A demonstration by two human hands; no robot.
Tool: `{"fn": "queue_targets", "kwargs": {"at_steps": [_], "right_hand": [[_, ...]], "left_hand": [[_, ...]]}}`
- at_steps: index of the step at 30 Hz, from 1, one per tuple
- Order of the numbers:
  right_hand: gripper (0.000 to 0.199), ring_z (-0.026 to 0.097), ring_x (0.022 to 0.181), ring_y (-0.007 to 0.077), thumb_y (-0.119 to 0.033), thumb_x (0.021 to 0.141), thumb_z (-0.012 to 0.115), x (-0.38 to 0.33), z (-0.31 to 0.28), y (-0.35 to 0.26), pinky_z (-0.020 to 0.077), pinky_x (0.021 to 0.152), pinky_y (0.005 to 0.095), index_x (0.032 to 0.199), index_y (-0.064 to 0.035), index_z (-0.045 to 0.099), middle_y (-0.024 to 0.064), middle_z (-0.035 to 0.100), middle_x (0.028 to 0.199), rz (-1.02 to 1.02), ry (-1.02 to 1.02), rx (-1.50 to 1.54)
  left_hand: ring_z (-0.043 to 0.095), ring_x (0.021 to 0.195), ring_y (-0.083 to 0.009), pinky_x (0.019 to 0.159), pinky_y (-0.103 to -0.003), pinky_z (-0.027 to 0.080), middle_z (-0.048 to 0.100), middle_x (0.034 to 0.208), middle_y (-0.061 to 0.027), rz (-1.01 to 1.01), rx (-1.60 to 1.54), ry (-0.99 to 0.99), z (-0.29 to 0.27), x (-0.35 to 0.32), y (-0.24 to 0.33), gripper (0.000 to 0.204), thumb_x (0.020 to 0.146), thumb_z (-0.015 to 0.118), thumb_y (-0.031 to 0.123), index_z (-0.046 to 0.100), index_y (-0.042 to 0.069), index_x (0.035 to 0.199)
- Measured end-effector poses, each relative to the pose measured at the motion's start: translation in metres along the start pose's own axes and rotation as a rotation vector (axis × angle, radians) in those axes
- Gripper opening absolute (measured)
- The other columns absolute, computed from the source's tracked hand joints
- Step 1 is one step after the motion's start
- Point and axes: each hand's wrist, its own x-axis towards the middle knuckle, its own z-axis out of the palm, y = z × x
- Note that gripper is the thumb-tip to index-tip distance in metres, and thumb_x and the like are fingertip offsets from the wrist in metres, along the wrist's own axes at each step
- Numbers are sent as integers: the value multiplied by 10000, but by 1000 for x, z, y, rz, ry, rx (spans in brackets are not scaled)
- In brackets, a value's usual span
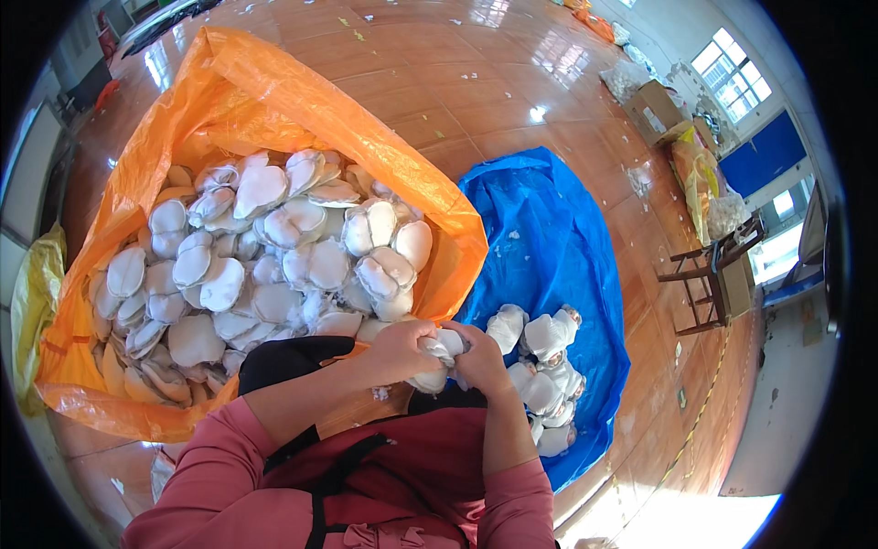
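Note:
Between both hands, in front of my lap, is a white stuffed cloth piece (442, 353). My left hand (401, 349) is closed on its left side. Pressed against its right side, my right hand (480, 360) also has its fingers closed on it. To the left stands a large orange sack (242, 78) with its mouth wide, full of flat, rounded white fabric pieces (261, 189). On the right a blue sack (562, 233) holds several plump white stuffed pieces (549, 335) with small coloured patches.
White fluff is scattered over the brown tiled floor (412, 73). A wooden chair (700, 284) stands to the right, near cardboard boxes (654, 112) and plastic bags by the wall. A yellow sack (37, 306) lies at the far left.

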Motion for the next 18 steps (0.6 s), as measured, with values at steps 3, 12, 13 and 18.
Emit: {"fn": "queue_targets", "kwargs": {"at_steps": [3, 12, 13, 18], "right_hand": [[619, 648, 1016, 228, -7, 660, 677, -5, -13, -7, 497, 908, 321, 1273, -87, 641, 115, 683, 1117, 80, -126, 231], [645, 607, 1071, 172, -27, 722, 708, -14, -27, -12, 471, 951, 299, 1348, 12, 555, 88, 639, 1199, 167, -285, 739], [640, 603, 1078, 173, -47, 739, 718, -14, -28, -12, 468, 956, 301, 1354, 11, 548, 88, 635, 1207, 170, -284, 745], [620, 599, 1077, 170, -113, 796, 741, -15, -29, -11, 457, 966, 298, 1365, 12, 531, 85, 630, 1208, 110, -271, 681]], "left_hand": [[603, 851, -133, 769, -304, 484, 637, 927, -61, -61, -58, -24, -10, 2, 15, 318, 714, 781, 24, 604, 2, 977], [621, 816, -190, 739, -335, 478, 643, 853, -99, -152, -441, 52, -10, 12, 7, 270, 710, 746, 36, 600, -2, 934], [623, 828, -199, 742, -336, 477, 640, 863, -104, -151, -416, 63, -12, 12, 10, 254, 721, 733, 44, 598, -3, 931], [595, 856, -286, 738, -360, 466, 586, 888, -139, 81, -61, 216, -10, 9, 20, 194, 747, 678, 71, 572, -4, 891]]}}
